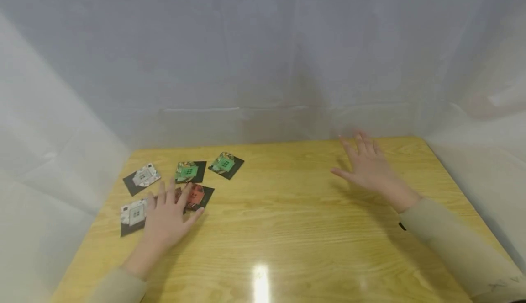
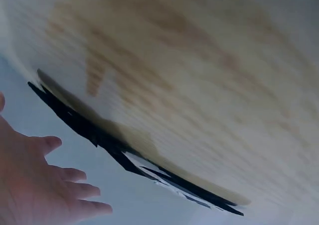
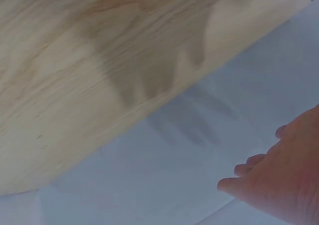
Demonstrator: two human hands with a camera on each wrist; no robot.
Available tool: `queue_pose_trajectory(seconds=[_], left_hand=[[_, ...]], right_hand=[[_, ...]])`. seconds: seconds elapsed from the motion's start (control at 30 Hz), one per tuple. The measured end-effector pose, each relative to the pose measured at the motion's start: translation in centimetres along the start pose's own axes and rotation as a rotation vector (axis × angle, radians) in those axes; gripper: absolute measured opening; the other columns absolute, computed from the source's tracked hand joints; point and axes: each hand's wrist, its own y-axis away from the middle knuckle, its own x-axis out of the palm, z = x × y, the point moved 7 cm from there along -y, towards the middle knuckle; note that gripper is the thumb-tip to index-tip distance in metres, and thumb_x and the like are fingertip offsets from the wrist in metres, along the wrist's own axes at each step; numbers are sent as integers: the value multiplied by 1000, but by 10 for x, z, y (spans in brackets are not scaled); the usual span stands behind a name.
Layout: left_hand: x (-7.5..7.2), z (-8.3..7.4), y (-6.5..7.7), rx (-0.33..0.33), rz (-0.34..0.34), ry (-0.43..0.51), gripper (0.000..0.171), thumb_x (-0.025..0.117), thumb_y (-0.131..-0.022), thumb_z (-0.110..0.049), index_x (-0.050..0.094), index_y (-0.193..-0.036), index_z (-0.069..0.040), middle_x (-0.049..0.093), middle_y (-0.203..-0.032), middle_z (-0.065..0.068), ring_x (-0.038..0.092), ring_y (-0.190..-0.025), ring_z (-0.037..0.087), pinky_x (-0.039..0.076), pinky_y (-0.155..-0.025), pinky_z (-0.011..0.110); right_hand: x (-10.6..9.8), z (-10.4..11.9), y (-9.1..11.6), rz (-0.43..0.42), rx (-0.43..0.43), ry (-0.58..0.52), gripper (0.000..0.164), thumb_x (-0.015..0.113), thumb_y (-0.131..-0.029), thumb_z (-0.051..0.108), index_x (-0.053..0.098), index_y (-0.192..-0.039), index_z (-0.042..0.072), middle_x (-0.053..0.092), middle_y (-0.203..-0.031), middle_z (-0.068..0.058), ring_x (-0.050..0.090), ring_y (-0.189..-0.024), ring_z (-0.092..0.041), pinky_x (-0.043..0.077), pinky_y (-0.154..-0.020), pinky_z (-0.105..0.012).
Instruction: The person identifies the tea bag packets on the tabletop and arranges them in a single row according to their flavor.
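Observation:
My left hand (image 1: pixel 166 217) hovers over the left part of the table with its fingers spread and nothing in them. Below it lie flat square packets, black with printed patterns. A red packet (image 1: pixel 198 195) is partly hidden by the fingers, and a white packet (image 1: pixel 133 217) pokes out on the left. Another white packet (image 1: pixel 142 178) lies farther back, beside two green packets (image 1: pixel 190 172). In the left wrist view, the packets' dark edges (image 2: pixel 112 152) show beyond the fingers. My right hand (image 1: pixel 367 168), also spread and holding nothing, is above the table's far right, casting a shadow.
The wooden table (image 1: pixel 287 202) has white sheeting (image 1: pixel 263 56) hanging behind it and on both sides. A small black piece (image 1: pixel 402 226) shows beside the right sleeve.

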Motion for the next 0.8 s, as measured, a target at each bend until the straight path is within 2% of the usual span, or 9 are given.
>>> queue_pose_trajectory(seconds=[0.2, 0.37, 0.6, 0.8], left_hand=[[6, -8, -1, 54, 10, -5, 83, 55, -103, -63, 41, -164, -8, 21, -172, 34, 18, -158, 60, 17, -127, 77], [12, -14, -1, 109, 27, -21, 79, 51, -105, -62, 44, -162, -8, 24, -172, 32, 20, -159, 56, 17, -129, 73], [19, -21, -2, 184, 23, -33, 75, 51, -107, -58, 43, -163, -10, 27, -172, 29, 26, -159, 51, 21, -130, 69], [23, -26, -1, 222, 43, -33, 79, 50, -107, -57, 40, -163, -3, 31, -171, 28, 27, -160, 47, 20, -132, 65]], right_hand=[[1, 26, -15, -15, -52, -25, 98, 59, -102, 62, 15, -172, 9, 6, -175, -33, 4, -164, -51, 7, -132, -70], [5, 49, -27, 0, -88, -25, 98, 61, -102, 61, 13, -172, 11, 6, -175, -32, 4, -165, -49, 8, -134, -65], [11, 85, -44, -57, -184, -6, 96, 63, -101, 61, 21, -171, 10, 19, -173, -33, 17, -163, -49, 17, -134, -63], [16, 119, -58, -31, -243, -1, 97, 64, -100, 61, 20, -171, 12, 20, -173, -31, 16, -164, -46, 14, -135, -60]])
